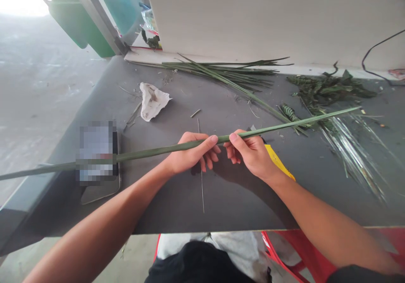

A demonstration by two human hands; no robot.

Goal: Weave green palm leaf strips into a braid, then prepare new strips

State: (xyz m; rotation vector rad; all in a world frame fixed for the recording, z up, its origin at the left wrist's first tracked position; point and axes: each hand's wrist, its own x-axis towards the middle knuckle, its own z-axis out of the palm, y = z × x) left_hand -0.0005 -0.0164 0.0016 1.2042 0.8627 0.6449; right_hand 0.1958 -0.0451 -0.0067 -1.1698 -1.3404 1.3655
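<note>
A long narrow green leaf blade [155, 151] stretches across the view, from the left edge up to the right. Near its middle, my left hand [193, 149] pinches it between thumb and fingers. Just to the right, my right hand [249, 150] grips the same blade with thumb on top, the two thumbs a short gap apart. A thin wire [203, 194] runs on the table beneath my left hand, its middle hidden. Partly behind my right wrist lies a yellow object [279, 161], whose kind I cannot make out.
A bundle of long leaves [221, 73] lies at the back of the grey table [177, 207]. Fern leaves [332, 87] and clear plastic sleeves [354, 156] are on the right. Crumpled white paper [153, 101] and a phone [103, 192] sit on the left.
</note>
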